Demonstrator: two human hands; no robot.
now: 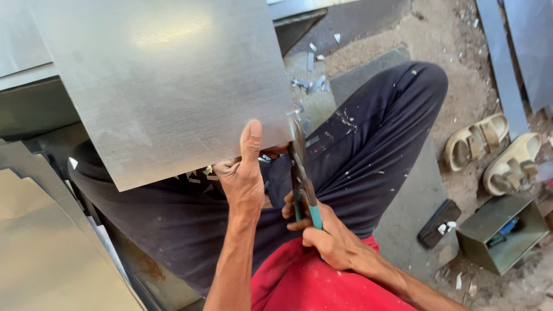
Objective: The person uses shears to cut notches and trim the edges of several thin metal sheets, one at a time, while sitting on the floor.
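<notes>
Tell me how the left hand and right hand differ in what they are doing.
The left hand pinches the metal sheet at its lower edge, thumb flat on top; the right hand wraps the snips' teal handles. The left hand sits higher, the right nearer the body. Both are bare.

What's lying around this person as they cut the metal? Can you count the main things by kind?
Large metal sheet held by the left hand: 1
Tin snips with teal handles in the right hand: 1
Beige sandals: 2
Open metal box: 1
Dark flat case: 1
Total: 6
</notes>
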